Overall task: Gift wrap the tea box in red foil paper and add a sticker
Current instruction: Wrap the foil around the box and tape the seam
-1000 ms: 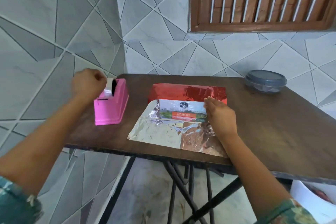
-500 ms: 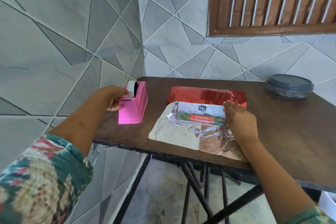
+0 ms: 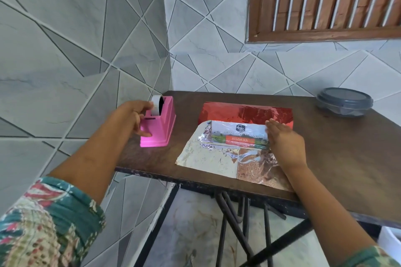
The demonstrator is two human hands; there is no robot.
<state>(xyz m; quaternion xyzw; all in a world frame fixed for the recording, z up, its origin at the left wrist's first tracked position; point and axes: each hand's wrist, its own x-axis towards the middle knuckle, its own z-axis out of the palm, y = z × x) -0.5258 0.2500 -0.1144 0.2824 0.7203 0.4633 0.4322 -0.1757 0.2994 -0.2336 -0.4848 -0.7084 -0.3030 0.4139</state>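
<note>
Dark wooden table [image 3: 325,147] is standing in a corner of grey geometric-tiled wall, under a slatted wooden shutter [image 3: 325,0]. Tea box [image 3: 238,134] is lying flat near the table's middle on the red foil paper [image 3: 217,160], silver side up. The far flap is showing red and standing up behind the box; the near flap is lying spread toward the table edge. Right hand [image 3: 284,143] is resting flat, fingers straight, against the box's right end and pinning the foil there. Left hand [image 3: 132,115] is reaching to the pink tape dispenser [image 3: 160,128], one fingertip at the tape roll [image 3: 156,105] and the others trailing down the dispenser's side. Whether it is pinching the tape end cannot be told. A lidded grey container [image 3: 344,102] is sitting well apart at the far right. Risks, judged: the dispenser is looking light and unanchored, so a one-handed pull may be dragging it instead of freeing tape. The foil is not yet folded over the box, so it may be creeping or springing open if the right hand lifts. Against half a second ago: the left fingers are sitting higher, now at the roll, while the right hand is unchanged.
</note>
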